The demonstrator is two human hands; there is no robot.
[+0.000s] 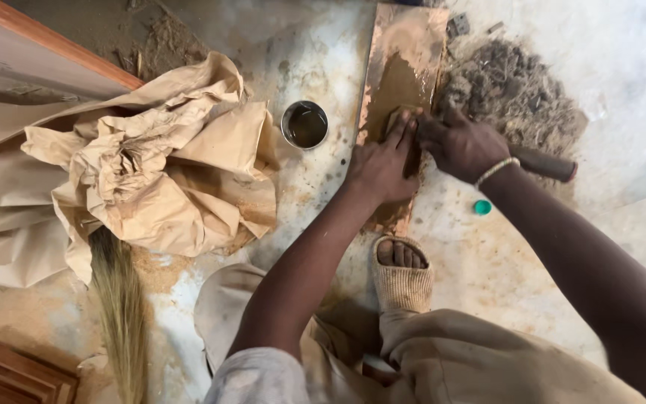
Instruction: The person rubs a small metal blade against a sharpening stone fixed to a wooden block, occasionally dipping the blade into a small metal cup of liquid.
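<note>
Wet brown slurry covers the middle of a long flat sharpening stone (401, 71) lying on the dusty floor (487, 262), so this looks like honing in full swing. Left hand (380, 166) is spread flat with fingers pressing down on a blade at the stone's lower middle; the blade itself is mostly hidden under the fingers, so I can't say what shape it is. Right hand (461, 144) is closed around the tool right next to it, and a dark reddish wooden handle (543, 163) sticks out past the wrist, so I'd guess a chisel. One sandalled foot (403, 273) sits at the near end of the stone, probably pinning it. A small round tin of dark liquid (305, 124) sits just left of the stone, a pile of grey shavings and dust (514, 93) to the right, crumpled brown paper (166, 161) further left, and a little green cap (482, 207) by the forearm. My read: the next stroke needs even downward pressure and a steady angle, or the edge rounds over.
</note>
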